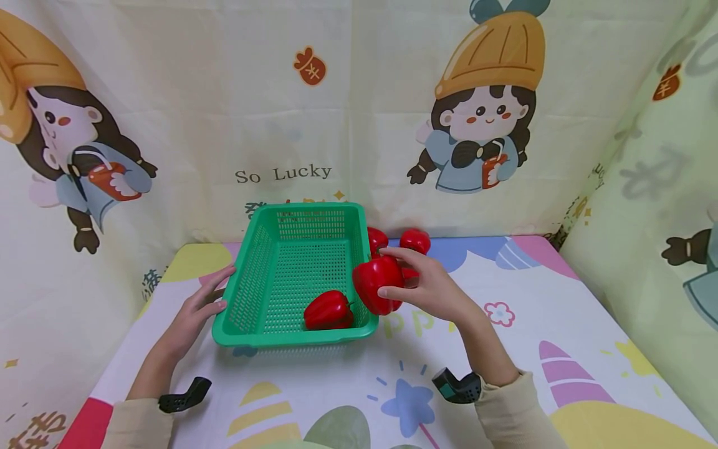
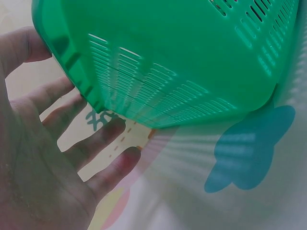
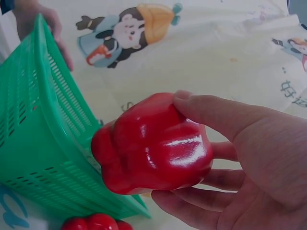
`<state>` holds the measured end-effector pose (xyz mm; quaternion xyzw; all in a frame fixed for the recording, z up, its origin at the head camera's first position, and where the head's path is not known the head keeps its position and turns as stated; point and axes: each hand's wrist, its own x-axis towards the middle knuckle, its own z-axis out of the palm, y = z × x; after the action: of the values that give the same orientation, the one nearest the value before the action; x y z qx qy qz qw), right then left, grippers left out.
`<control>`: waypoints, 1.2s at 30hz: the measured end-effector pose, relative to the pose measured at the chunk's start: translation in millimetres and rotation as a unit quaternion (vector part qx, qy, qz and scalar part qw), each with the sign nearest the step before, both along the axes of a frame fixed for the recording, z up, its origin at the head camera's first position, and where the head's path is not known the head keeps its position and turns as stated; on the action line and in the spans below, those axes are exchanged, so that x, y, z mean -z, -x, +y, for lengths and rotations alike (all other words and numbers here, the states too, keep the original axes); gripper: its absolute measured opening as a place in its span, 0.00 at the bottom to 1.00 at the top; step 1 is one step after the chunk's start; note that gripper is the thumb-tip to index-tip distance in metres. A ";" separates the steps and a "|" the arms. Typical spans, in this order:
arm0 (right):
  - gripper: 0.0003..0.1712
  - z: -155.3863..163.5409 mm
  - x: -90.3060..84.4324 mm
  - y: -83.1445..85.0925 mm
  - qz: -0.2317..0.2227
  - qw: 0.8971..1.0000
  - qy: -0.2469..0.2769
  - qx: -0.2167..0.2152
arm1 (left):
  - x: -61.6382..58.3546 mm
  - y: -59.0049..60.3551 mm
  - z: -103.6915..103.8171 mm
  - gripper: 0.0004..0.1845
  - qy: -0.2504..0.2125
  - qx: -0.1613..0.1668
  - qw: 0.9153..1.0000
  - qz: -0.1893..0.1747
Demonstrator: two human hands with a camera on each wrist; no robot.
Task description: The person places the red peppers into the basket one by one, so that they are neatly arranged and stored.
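My right hand (image 1: 429,284) grips a red bell pepper (image 1: 377,284) beside the right rim of a green plastic basket (image 1: 294,338). In the right wrist view the thumb lies over the bell pepper (image 3: 156,148) and the fingers curl behind and under it. My left hand (image 1: 193,315) touches the basket's left rim with its fingers spread. The left wrist view shows those fingers fairly straight along the edge of the basket (image 2: 168,57). Another red bell pepper (image 1: 329,310) lies inside the basket, near its front right corner.
Behind the right hand, a red bell pepper (image 1: 415,241) and another one (image 1: 378,239) sit on the table; more red shows behind the hand. A patterned cloth covers the table (image 1: 449,349). A printed cloth backdrop (image 1: 370,112) stands behind the basket.
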<state>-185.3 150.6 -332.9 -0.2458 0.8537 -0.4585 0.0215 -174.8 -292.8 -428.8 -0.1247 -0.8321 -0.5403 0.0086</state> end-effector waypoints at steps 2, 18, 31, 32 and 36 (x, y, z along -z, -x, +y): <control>0.41 -0.9 -0.2 0.9 -0.002 1.000 -0.001 0.001 | -0.2 -0.2 0.1 0.29 0.000 0.001 1.000 0.002; 0.40 -9.8 -2.5 3.5 -0.018 1.000 0.007 -0.015 | 0.0 -0.7 0.0 0.28 -0.006 0.009 1.000 0.016; 0.43 -20.0 -3.7 6.5 -0.002 1.000 -0.010 -0.023 | 0.1 -0.3 -0.5 0.28 -0.007 0.008 1.000 0.006; 0.42 -20.7 -3.8 6.7 0.000 1.000 -0.010 -0.024 | 0.0 -0.3 -0.5 0.28 -0.006 0.008 1.000 0.006; 0.42 -23.3 -4.4 6.7 0.000 1.000 -0.011 -0.028 | -0.5 -0.5 0.0 0.28 -0.004 0.007 1.000 0.006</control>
<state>-191.9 127.3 -328.6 -0.2696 0.8515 -0.4482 0.0370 -174.4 -292.8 -428.3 -0.1336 -0.8289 -0.5431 0.0109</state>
